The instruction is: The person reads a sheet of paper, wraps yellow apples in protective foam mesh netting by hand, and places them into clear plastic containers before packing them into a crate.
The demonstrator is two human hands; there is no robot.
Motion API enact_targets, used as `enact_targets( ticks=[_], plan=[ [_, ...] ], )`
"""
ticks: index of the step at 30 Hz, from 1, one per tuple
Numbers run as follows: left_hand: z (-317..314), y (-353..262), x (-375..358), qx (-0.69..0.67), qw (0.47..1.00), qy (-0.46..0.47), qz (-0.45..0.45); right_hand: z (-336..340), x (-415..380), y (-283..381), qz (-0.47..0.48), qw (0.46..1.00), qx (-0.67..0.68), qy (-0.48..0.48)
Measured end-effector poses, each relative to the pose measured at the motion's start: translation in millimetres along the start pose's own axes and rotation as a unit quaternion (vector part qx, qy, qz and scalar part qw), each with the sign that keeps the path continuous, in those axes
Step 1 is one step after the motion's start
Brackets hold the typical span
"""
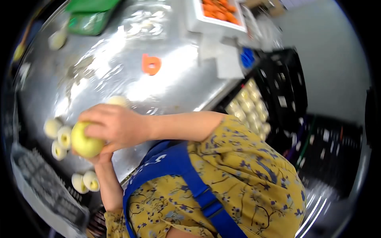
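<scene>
A yellow-green apple (pixel 86 142) is held above the left part of the metal table. My right hand (pixel 115 125) reaches across from the right with its fingers closed over the apple's upper side. Below it, my left hand (pixel 102 157) supports the apple from underneath, its fingers mostly hidden by the fruit and the right hand. Just left of the apple lie several pale pieces (pixel 59 150) with holes in the middle, like cored peeled apples. Two more pale pieces (pixel 91 181) sit beside my left forearm. Another pale round piece (pixel 118 100) shows partly behind my right hand.
On the metal table (pixel 178 79) lie an orange plastic piece (pixel 151 64) and a green bag (pixel 91 18). A white box of orange pieces (pixel 194 20) stands at the far edge. To the right are black crates (pixel 281 83) with wrapped pale round items (pixel 248 105). A grey crate (pixel 47 190) is at lower left.
</scene>
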State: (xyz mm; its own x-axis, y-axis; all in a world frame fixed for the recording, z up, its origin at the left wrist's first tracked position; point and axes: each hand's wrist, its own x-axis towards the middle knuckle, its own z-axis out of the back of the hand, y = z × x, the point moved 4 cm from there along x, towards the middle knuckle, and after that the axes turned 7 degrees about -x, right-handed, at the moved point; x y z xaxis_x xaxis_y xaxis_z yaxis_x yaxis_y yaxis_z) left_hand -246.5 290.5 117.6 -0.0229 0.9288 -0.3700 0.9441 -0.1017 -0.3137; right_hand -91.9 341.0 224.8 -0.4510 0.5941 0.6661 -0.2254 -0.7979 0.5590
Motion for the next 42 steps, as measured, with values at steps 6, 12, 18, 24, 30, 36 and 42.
enact_targets(
  ticks=[6, 12, 18, 24, 30, 36, 42],
  plan=[
    [-52.3, 26.7, -0.9, 0.158, 0.986, -0.033, 0.044, 28.8, -27.6, -15.3, -0.127, 0.987, 0.067, -0.071],
    [-99.7, 25.7, 7.2, 0.248, 0.965, 0.075, -0.029, 15.9, -57.4, -52.4, -0.447, 0.688, 0.569, -0.054],
    [-79.5, 9.4, 2.6, 0.235, 0.97, 0.052, -0.019, -8.1, -38.8, -38.9, -0.549, 0.544, 0.633, -0.041],
    [-84.0, -8.7, -6.4, 0.446, 0.873, 0.144, -0.133, -24.1, -38.8, -48.5, -0.589, 0.552, 0.588, 0.043],
    [-67.7, -2.0, -8.3, 0.244, 0.968, 0.046, -0.047, -14.6, -25.3, -47.0, -0.416, 0.854, 0.3, 0.087],
    [-53.6, 2.8, -0.2, 0.08, 0.997, 0.011, 0.019, -5.2, -5.6, -35.5, -0.221, 0.965, 0.061, 0.126],
    [-56.1, 3.6, 0.3, -0.001, 0.997, -0.056, 0.051, -8.7, 6.7, -37.5, -0.115, 0.99, 0.015, 0.078]
  ],
)
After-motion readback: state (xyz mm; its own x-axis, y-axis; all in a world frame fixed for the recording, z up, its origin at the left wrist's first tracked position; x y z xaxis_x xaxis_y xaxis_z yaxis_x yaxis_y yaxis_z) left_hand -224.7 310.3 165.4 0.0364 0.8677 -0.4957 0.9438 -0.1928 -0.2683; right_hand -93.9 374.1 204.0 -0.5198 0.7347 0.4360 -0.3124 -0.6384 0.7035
